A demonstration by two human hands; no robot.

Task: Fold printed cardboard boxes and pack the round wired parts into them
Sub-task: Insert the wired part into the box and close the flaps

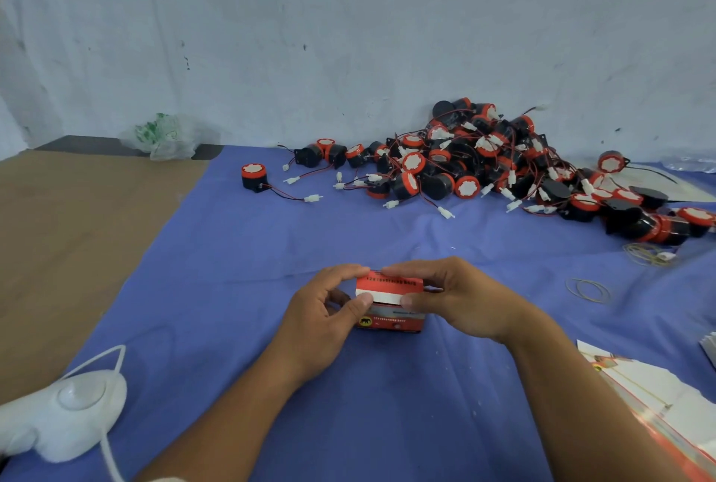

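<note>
Red printed box [389, 288]: at centre foreground, over the blue cloth [232, 288] that covers most of the tabletop [58, 229]. It cannot be told whether its base touches the cloth. The top flap is raised and tilted toward the camera, showing a white strip.

Left grip [321, 311]: pinching the flap's left end, thumb on the white strip, fingers curled over the top edge.

Right grip [453, 295]: pinching the flap's right end in the same way, thumb in front, forefinger along the top.

Round wired parts [484, 160]: heaped against the wall [348, 36] at rear right, well apart from the box, wires and white plugs trailing forward. One lone part [253, 176] stands to the left of the heap.

Other items: white face mask [77, 404] at near left; crumpled plastic bag [166, 137] at rear left; rubber bands [587, 290] right of the hands; flat printed sheets [639, 377] at near right.
</note>
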